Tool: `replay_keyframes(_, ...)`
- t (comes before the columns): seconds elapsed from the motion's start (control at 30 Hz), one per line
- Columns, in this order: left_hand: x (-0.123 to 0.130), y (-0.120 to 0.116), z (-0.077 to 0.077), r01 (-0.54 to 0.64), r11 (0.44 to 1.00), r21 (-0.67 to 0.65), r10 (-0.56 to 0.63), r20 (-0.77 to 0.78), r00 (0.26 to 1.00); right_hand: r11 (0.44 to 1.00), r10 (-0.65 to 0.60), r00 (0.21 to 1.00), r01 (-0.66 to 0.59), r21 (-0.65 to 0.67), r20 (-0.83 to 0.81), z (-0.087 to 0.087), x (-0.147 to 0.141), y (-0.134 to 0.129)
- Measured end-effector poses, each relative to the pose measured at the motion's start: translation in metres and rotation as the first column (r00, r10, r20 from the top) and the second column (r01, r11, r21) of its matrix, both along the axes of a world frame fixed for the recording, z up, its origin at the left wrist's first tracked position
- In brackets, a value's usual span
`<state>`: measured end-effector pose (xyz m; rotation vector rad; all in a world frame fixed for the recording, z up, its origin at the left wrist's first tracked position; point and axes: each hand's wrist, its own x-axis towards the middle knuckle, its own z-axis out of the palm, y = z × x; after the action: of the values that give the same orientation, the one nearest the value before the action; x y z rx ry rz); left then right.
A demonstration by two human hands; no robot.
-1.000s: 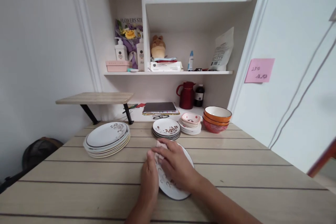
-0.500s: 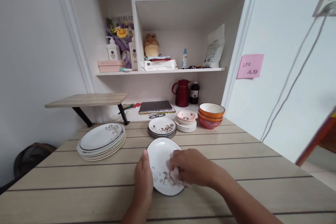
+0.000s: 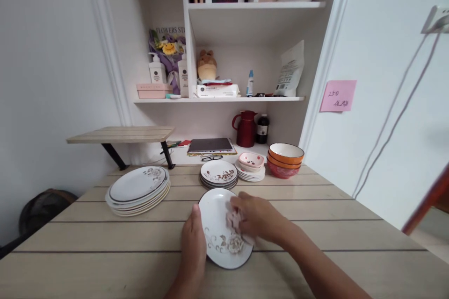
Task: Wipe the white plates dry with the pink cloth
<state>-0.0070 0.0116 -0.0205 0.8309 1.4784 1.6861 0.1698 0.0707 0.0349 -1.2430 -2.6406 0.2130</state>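
Observation:
A white plate [image 3: 214, 218] with a dark rim and brown floral print lies in front of me, its near side seeming slightly raised. Along its left edge, my left hand [image 3: 195, 238] grips the rim with the thumb upward; the other fingers are mostly hidden. My right hand [image 3: 257, 217] is closed on a crumpled pale pinkish cloth [image 3: 234, 219] pressed against the plate's right side. Motion blurs the cloth and fingertips. Just behind the plate stands a stack of similar small plates [image 3: 218, 173].
Large plates [image 3: 138, 187] are stacked at left, near a raised wooden shelf [image 3: 121, 135]. Small dishes [image 3: 250, 168] and orange and red bowls [image 3: 285, 161] stand at back right. Behind them are glasses [image 3: 211, 158], a laptop [image 3: 210, 144], a red jug [image 3: 246, 129] and a dark bottle [image 3: 262, 129].
My right hand and the cloth have moved up the plate, uncovering the printed flower near its lower edge. My left hand keeps its hold. The whole view has shifted slightly.

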Motion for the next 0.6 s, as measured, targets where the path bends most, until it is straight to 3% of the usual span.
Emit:
replay_keyframes(0.1,0.0,-0.001,0.001,-0.004,1.0,0.005,0.004,-0.01,1.0,0.99,0.129,0.986,-0.121,-0.074,0.104,0.007,0.0,-0.017)
replay_keyframes(0.23,-0.001,0.0,0.0,0.009,1.0,-0.004,-0.009,-0.061,0.998,0.972,0.216,0.975,-0.22,-0.077,-0.061,0.002,-0.021,-0.023)
replay_keyframes(0.33,-0.002,0.002,-0.001,0.045,0.999,-0.015,-0.046,-0.069,0.997,0.99,0.135,0.963,-0.142,-0.012,-0.235,-0.007,-0.034,-0.013)
replay_keyframes(0.43,-0.003,0.004,-0.003,0.067,0.997,-0.025,-0.068,-0.053,0.996,0.999,0.034,0.954,-0.041,-0.014,-0.299,-0.011,-0.031,-0.003)
replay_keyframes(0.6,-0.002,0.002,0.0,0.025,0.999,-0.04,-0.028,-0.073,0.997,0.965,0.073,0.927,-0.16,-0.21,-0.369,0.001,-0.005,-0.004)
